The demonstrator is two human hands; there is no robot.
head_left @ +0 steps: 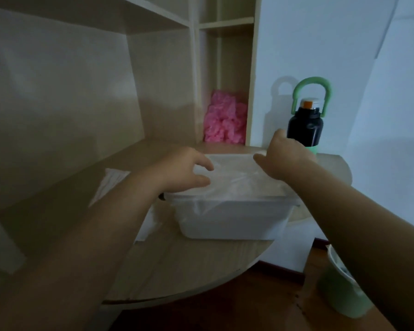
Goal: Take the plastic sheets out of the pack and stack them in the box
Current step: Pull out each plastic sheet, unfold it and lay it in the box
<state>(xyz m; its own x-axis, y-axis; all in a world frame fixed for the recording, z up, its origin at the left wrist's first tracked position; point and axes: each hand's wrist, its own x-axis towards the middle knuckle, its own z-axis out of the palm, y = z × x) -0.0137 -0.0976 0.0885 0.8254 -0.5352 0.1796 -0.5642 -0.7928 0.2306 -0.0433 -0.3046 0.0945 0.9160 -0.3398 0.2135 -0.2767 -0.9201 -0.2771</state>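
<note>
Head view: translucent white plastic box (pixel 232 218) dead ahead, long axis left-right, clear plastic sheet (pixel 237 181) draped across its top. My hands sit apart, one per end: left hand (pixel 183 169) loosely spread on it, right hand (pixel 286 158) unreadable (fingers hidden).

Rounded wooden desk (pixel 189 266) bears a box (pixel 230 220), dark bottle (pixel 305 127) — and flat white pack (pixel 110 185).
</note>
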